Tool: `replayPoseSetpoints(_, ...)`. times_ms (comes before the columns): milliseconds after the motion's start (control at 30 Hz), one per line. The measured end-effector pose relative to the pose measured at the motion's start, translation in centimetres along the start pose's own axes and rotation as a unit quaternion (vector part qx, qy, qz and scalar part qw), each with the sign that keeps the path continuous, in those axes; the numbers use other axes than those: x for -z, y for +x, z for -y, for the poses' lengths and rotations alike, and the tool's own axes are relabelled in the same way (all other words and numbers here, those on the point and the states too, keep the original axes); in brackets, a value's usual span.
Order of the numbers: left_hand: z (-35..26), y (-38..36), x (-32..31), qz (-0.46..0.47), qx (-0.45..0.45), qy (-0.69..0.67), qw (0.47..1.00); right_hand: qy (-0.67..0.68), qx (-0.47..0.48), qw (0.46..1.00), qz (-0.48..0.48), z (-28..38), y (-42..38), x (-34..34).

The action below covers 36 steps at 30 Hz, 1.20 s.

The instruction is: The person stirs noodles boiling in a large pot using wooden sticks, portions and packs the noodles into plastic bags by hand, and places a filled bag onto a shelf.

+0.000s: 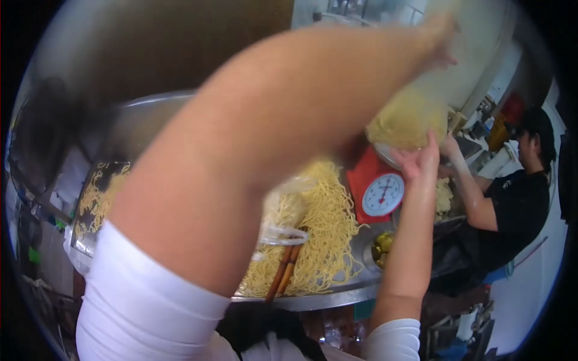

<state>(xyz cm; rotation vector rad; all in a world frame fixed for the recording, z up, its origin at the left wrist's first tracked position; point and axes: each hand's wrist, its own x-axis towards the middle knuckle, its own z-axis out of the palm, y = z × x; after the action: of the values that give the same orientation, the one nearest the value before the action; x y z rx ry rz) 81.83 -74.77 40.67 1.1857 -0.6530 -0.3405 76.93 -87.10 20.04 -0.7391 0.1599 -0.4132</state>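
Left hand (pixel 438 37), upper right of frame, blurred, finger state unclear, lifts noodle portion (pixel 407 119) above red scale (pixel 378 188); right hand (pixel 419 161), fingers spread, cups underneath, catching strands.

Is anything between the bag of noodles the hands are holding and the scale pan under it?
Nothing visible. The bag of noodles hangs right over the pan of the red scale, left hand gripping its top, right hand against its lower side. Whether the bag already touches the pan cannot be told.
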Motion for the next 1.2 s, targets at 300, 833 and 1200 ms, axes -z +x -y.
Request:
replayPoseSetpoints(300,10.2,3.6,-0.7,0.181,0.012,0.04,0.983,-0.023,-0.052,0.998,0.001,4.4,6.5,4.2)
replayPoseSetpoints(833,10.5,2.6,0.8,0.037,0.029,0.165,0.985,-0.26,0.253,0.931,-0.025,5.9,6.1,3.4)
replayPoseSetpoints(1200,17.1,1.4,11.5,0.049,-0.1,0.54,0.834,-0.93,0.119,0.288,0.197,4.3,11.9,0.7)
